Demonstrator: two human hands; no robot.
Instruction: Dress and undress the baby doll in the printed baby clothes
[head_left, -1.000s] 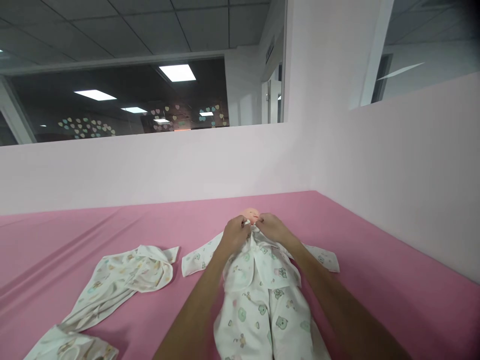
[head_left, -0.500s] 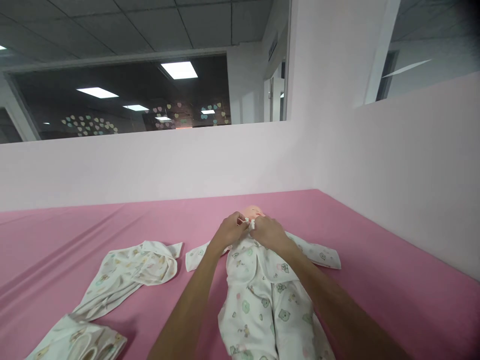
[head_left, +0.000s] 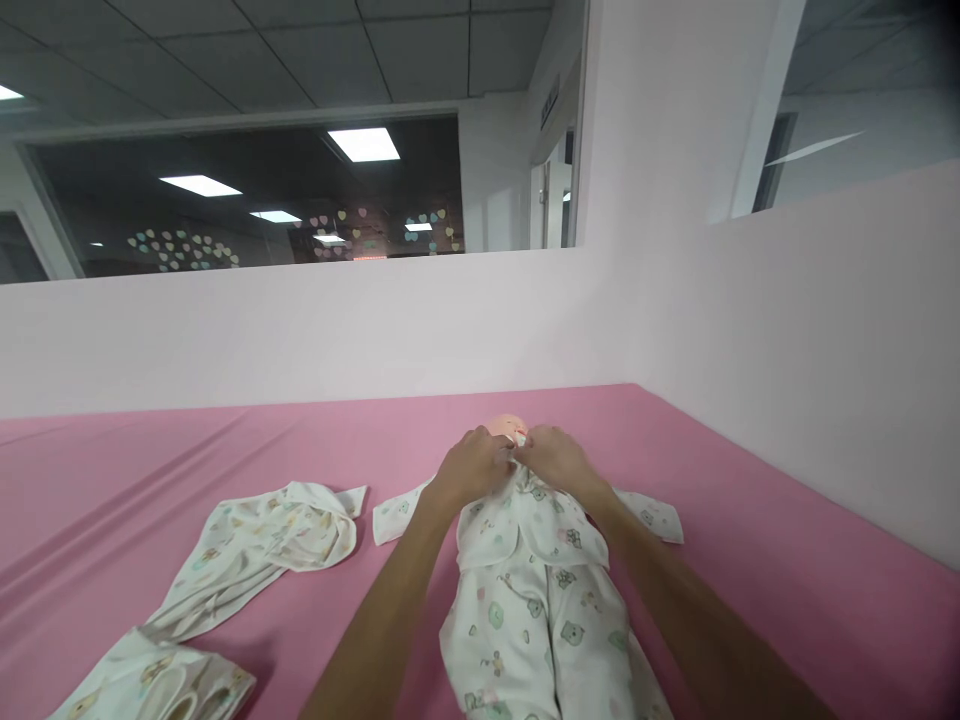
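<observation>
A baby doll lies on its back on the pink sheet (head_left: 750,560), dressed in a white printed top (head_left: 525,525) and matching trousers (head_left: 525,630). Only the top of the doll's head (head_left: 508,428) shows beyond my hands. My left hand (head_left: 472,468) and my right hand (head_left: 559,460) meet at the neckline of the top, just under the head. Both have their fingers pinched together on the collar fabric. What lies between the fingertips is too small to make out.
A second printed garment (head_left: 255,545) lies spread out to the left of the doll. A folded printed piece (head_left: 157,685) sits at the lower left edge. Low pink walls (head_left: 825,350) close off the surface at the back and on the right.
Both hands stayed at the doll's neckline, shifting slightly; half a second ago a small white tie showed between the fingertips, now the fingers cover it.
</observation>
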